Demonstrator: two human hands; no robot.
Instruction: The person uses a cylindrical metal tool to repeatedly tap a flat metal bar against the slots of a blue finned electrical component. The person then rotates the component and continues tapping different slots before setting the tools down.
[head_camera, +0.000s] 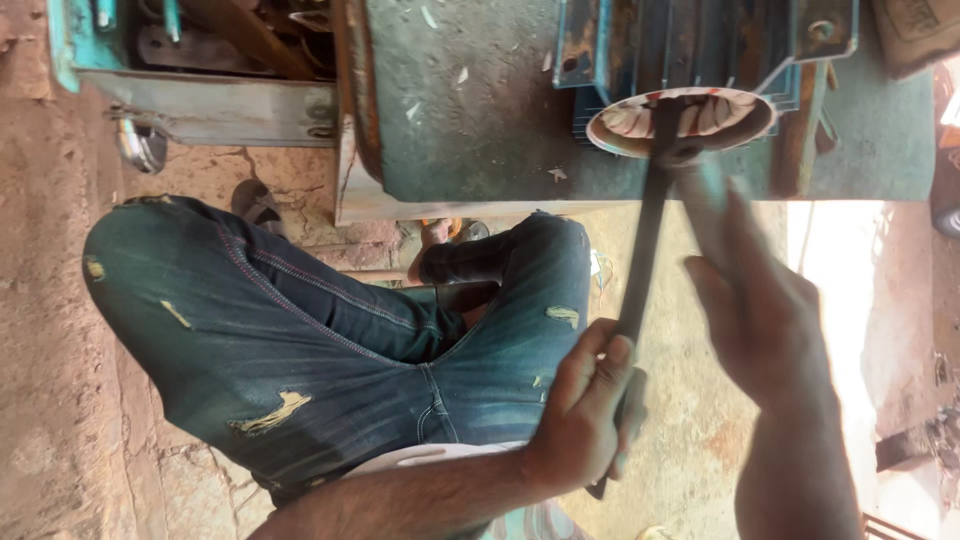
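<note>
Closest to us, beside faded ripped blue denim jeans (300, 330), our left hand (585, 415) clenches the long dark steel bar (645, 240), which we should keep steady, tip seated in the round white-rimmed opening (680, 122) of the ribbed blue-grey motor housing (690, 40), while our blurred right hand (765, 315) hovers, grip impossible to tell.
</note>
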